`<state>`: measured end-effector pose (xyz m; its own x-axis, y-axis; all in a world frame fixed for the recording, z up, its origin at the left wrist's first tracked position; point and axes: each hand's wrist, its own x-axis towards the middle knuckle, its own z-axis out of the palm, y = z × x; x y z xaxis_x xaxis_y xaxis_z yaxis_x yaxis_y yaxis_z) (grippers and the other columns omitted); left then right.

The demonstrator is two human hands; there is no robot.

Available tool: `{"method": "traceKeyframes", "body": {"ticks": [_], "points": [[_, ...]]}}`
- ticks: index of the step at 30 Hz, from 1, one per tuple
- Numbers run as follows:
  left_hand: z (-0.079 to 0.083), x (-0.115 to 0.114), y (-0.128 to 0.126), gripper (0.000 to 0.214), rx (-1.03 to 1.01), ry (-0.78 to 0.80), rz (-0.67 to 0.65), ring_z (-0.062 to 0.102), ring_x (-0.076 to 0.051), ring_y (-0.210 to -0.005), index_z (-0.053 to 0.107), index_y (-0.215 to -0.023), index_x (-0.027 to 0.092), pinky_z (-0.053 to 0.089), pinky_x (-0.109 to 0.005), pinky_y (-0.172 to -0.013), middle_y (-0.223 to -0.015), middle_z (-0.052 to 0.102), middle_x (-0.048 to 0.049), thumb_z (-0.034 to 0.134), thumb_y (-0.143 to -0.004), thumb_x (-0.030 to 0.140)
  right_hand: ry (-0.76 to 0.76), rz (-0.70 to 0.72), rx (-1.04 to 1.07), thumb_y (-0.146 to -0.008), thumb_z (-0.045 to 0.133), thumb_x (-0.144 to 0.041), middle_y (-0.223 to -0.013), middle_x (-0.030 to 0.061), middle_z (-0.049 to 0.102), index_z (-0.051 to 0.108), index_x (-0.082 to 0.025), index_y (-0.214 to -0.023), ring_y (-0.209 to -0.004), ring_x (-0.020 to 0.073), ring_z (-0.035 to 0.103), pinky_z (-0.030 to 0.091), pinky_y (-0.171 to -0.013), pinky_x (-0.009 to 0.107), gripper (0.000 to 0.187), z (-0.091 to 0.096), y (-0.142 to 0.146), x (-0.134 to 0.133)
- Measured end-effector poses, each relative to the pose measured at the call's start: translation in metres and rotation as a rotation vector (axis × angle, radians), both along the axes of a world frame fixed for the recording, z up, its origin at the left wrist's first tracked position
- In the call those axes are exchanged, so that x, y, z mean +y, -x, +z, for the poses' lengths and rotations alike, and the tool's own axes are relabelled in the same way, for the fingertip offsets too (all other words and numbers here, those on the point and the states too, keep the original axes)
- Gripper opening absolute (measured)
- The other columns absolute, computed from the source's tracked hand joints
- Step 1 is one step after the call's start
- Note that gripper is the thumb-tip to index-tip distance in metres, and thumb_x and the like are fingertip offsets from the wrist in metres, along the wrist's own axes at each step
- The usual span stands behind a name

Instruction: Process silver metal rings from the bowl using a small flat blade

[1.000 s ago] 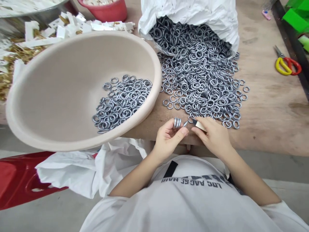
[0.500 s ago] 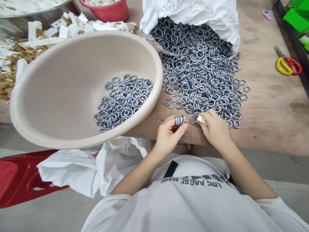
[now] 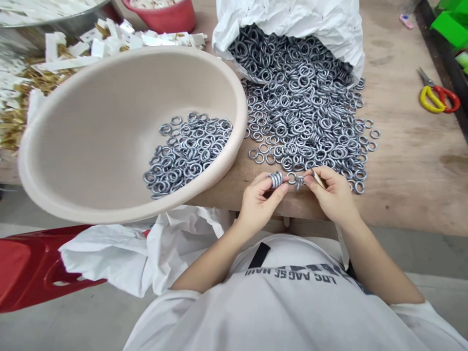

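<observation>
My left hand is closed on a small stack of grey metal rings, pinched between thumb and fingers at the table's near edge. My right hand is closed too: it pinches a single ring and also holds a thin pale strip. The two hands almost meet. Just beyond them lies a big heap of loose rings spilling from a white bag. To the left, a large beige basin holds a smaller pile of rings.
Yellow-and-red scissors lie at the far right of the wooden table. White tags and brass bits are heaped at the back left, by a red tub. A crumpled white bag and a red stool sit below.
My right hand moved into the edge of the heap and came back a little with a single ring in its fingers. My left hand rose slightly, still holding its stack.
</observation>
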<state>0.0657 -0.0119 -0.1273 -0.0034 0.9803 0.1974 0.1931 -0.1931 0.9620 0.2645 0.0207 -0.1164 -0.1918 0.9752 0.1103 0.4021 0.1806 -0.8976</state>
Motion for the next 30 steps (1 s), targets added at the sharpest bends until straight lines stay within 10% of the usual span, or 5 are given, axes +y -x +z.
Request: {"method": "traceKeyframes", "body": {"ticks": [7,14,24,30], "points": [[0.000,0.003,-0.020,0.025,-0.454,0.252,-0.203,0.066,-0.016,-0.082,0.072,-0.097,0.016,0.054,-0.028,-0.079,-0.090,0.073,-0.0052,0.076,-0.086,0.038,0.429,0.037,0.550,-0.091,0.067,-0.050,-0.071,-0.0043,0.060,0.064,-0.022,-0.096,-0.045,0.0063,0.044,0.028,-0.041,0.020,0.029,-0.007,0.011,-0.012],[0.002,0.000,-0.016,0.020,-0.169,0.072,-0.105,0.062,-0.017,-0.083,0.074,-0.088,0.018,0.049,-0.028,-0.078,-0.085,0.069,-0.0033,0.076,-0.085,0.037,0.170,0.057,0.329,-0.090,0.071,-0.040,-0.092,0.0008,0.068,0.069,-0.022,-0.097,-0.083,0.0139,0.062,0.050,-0.073,0.025,0.019,0.010,0.010,-0.015],[-0.003,-0.007,-0.016,0.025,-0.300,0.225,-0.201,0.063,-0.013,-0.059,0.070,-0.090,0.016,0.055,-0.025,-0.057,-0.074,0.067,-0.0014,0.068,-0.091,0.042,0.327,0.104,0.389,-0.094,0.062,-0.051,-0.077,-0.0013,0.063,0.066,-0.021,-0.098,-0.056,0.0101,0.050,0.042,-0.050,0.023,0.031,0.002,0.016,-0.019],[-0.001,-0.008,-0.013,0.025,-0.262,0.223,-0.204,0.068,-0.014,-0.063,0.068,-0.086,0.016,0.058,-0.026,-0.062,-0.076,0.071,-0.0033,0.069,-0.091,0.040,-0.136,-0.085,-0.032,-0.096,0.061,-0.042,-0.106,0.0074,0.062,0.057,-0.023,-0.119,-0.086,0.0190,0.058,0.050,-0.076,0.034,0.030,0.011,0.004,-0.028]]}}
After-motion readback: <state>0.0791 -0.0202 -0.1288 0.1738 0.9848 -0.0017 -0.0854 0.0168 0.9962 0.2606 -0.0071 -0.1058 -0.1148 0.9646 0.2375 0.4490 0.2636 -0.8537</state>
